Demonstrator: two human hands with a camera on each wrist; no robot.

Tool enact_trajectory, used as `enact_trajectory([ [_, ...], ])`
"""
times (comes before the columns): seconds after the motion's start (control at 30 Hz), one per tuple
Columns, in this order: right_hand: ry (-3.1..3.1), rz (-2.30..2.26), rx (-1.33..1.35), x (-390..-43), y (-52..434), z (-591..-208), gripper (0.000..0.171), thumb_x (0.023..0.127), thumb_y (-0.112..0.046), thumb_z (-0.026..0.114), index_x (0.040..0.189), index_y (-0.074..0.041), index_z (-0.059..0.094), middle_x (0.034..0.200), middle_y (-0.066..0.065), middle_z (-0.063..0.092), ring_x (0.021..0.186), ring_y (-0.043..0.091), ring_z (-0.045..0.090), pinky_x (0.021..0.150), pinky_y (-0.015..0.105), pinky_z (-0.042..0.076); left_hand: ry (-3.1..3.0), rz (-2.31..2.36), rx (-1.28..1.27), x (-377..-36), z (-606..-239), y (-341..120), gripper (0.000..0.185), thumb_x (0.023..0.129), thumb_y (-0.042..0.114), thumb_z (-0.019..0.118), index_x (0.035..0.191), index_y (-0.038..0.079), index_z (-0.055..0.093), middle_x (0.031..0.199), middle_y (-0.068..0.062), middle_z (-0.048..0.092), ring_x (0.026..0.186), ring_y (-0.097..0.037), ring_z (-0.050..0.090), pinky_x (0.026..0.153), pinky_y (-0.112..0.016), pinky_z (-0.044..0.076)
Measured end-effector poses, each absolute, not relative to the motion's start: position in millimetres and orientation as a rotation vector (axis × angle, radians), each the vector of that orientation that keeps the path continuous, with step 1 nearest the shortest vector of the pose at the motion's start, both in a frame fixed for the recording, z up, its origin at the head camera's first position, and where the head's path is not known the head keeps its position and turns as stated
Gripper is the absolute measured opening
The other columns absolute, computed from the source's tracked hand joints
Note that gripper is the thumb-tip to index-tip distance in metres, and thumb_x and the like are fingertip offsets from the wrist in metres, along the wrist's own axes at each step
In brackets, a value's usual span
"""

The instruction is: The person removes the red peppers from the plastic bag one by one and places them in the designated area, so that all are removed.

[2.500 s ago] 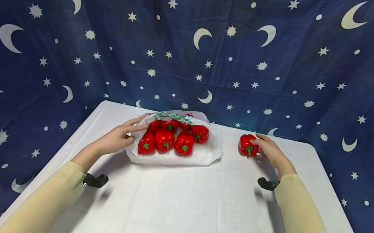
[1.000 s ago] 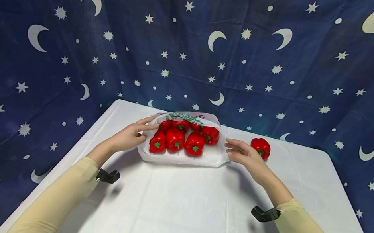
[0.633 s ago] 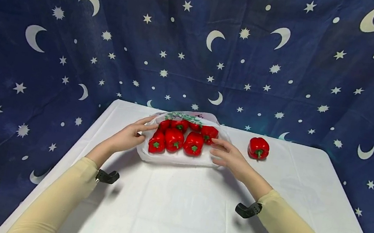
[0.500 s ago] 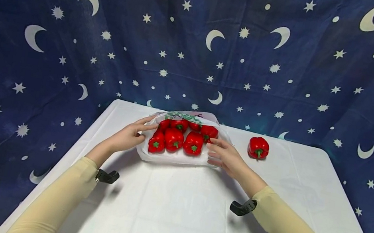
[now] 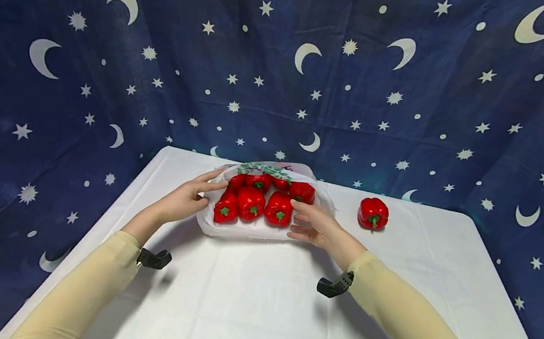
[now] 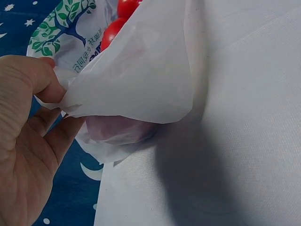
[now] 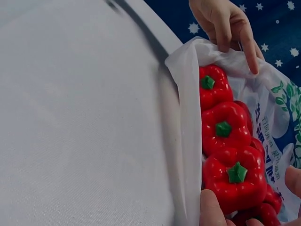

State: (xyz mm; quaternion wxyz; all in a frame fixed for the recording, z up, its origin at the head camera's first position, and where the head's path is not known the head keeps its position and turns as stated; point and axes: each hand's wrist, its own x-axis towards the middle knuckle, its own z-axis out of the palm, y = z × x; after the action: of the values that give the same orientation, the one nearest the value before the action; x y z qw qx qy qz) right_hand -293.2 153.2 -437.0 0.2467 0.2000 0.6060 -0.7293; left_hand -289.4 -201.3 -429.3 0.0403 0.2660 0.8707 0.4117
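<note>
Several red bell peppers (image 5: 250,204) with green stems lie in a white plastic bag (image 5: 241,234), whose mouth faces me. My left hand (image 5: 180,200) pinches the left rim of the bag; the left wrist view shows the thin film between thumb and fingers. Over the right part of the bag's mouth is my right hand (image 5: 317,228), fingers parted, beside the front right pepper (image 7: 235,180). In the right wrist view its fingertips (image 7: 211,209) come close to that pepper; whether they touch it I cannot tell. One lone bell pepper (image 5: 373,214) sits on the table right of the bag.
A white cloth covers the table (image 5: 251,307). Behind it and at both sides hangs a dark blue curtain (image 5: 268,52) with moons and stars. The bag's upper side, printed with a green tree (image 6: 66,23), stands up behind the peppers.
My right hand has let go of the lone bell pepper and moved left, over the bag's mouth. The left hand keeps its hold on the bag's rim. The head view shifted slightly.
</note>
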Motion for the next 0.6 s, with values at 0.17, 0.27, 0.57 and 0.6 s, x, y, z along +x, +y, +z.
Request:
enact_trajectory([
  [0.17,1.687,-1.966,0.576,-297,146,-440,0.089,0.091,-0.037,0.076,0.160,-0.012,0.026,0.152,0.023,0.043,0.127,0.044,0.055,0.089,0.047,0.055,2.662,1.264,0.808,-290,-431,-202,0.056,0.095,-0.007,0.048,0.148,0.006,0.054,0.168,0.002,0.023,0.144,-0.023,0.032,0.074,-0.031,0.042],
  [0.27,1.726,-1.949,0.579,-299,143,-442,0.090,0.091,-0.038,0.077,0.160,-0.011,0.026,0.151,0.023,0.044,0.122,0.043,0.059,0.088,0.045,0.055,2.662,1.263,0.799,-290,-431,-202,0.055,0.095,-0.006,0.048,0.149,0.007,0.054,0.168,0.003,0.023,0.145,-0.023,0.031,0.075,-0.031,0.043],
  [0.57,1.862,-1.826,0.540,-304,138,-443,0.096,0.088,-0.045,0.077,0.159,-0.006,0.026,0.153,0.024,0.044,0.106,0.039,0.069,0.080,0.042,0.058,2.669,1.258,0.786,-289,-431,-199,0.055,0.095,-0.008,0.048,0.148,0.006,0.054,0.169,0.001,0.022,0.148,-0.025,0.028,0.078,-0.033,0.043],
  [0.6,1.868,-1.819,0.540,-304,138,-444,0.096,0.088,-0.046,0.077,0.159,-0.006,0.026,0.153,0.024,0.044,0.105,0.038,0.070,0.080,0.042,0.058,2.670,1.256,0.782,-288,-430,-199,0.055,0.095,-0.009,0.047,0.148,0.005,0.053,0.169,0.000,0.021,0.149,-0.027,0.027,0.078,-0.033,0.043],
])
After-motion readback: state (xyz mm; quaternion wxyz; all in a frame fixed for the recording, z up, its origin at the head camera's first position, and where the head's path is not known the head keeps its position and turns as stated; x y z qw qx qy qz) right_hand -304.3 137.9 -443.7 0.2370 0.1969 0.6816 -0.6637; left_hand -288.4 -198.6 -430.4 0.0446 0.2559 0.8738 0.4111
